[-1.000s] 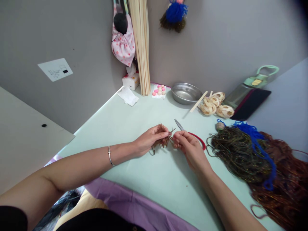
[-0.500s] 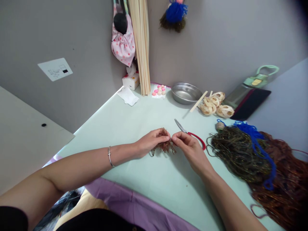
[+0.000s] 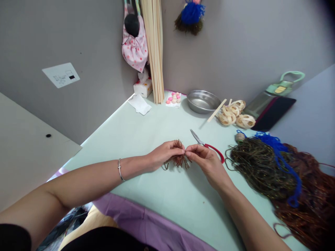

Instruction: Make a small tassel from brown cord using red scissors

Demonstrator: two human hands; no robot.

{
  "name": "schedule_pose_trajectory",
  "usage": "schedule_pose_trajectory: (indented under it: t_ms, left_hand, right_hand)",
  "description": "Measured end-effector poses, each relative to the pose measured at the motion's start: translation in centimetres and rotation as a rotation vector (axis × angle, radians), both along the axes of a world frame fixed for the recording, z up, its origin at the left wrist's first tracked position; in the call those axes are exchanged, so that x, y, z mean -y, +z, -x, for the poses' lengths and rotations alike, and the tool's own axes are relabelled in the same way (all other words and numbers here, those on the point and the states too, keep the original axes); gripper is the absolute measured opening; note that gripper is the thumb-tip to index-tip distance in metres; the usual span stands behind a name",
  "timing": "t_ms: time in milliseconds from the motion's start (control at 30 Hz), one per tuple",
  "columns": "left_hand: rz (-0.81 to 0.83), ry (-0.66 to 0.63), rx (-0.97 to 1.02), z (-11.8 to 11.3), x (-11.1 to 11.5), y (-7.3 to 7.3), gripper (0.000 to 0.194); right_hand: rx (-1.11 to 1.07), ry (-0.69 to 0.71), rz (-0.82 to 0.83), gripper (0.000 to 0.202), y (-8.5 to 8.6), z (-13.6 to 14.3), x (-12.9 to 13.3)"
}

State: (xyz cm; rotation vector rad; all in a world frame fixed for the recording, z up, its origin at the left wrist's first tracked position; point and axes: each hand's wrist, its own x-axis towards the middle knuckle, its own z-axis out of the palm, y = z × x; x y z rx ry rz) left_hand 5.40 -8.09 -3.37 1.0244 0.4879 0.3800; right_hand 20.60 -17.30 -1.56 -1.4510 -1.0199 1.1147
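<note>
Above the pale green tabletop, my left hand (image 3: pixel 166 153) is closed around a small bunch of brown yarn (image 3: pixel 180 161), whose loose ends stick out above and below the fingers. My right hand (image 3: pixel 205 157) pinches at the same bunch from the right, thumb against forefinger. The fingertips of both hands meet there and hide what lies exactly between them. Red-handled scissors (image 3: pixel 215 150) lie just behind my right hand, blades pointing away to the left.
Piles of dark olive yarn (image 3: pixel 261 167), blue yarn (image 3: pixel 293 177) and brown yarn (image 3: pixel 309 209) lie at right. Farther back are a metal bowl (image 3: pixel 202 101), coiled wood strips (image 3: pixel 232 113), pink and beige pieces (image 3: pixel 173 98), a tissue box (image 3: pixel 142 88) and a bottle (image 3: pixel 272 97).
The fingertips of my right hand have shifted slightly left, closer to those of my left hand. My left hand keeps its hold on the yarn bunch.
</note>
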Motion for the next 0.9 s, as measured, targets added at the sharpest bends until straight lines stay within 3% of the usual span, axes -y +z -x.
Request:
schedule_pose_trajectory:
  t_ms: [900]
  left_hand:
    - [-0.134, 0.021, 0.050, 0.04, -0.07, -0.03, 0.018]
  right_hand:
    - [-0.011, 0.018, -0.012, 0.016, 0.20, 0.47, -0.07]
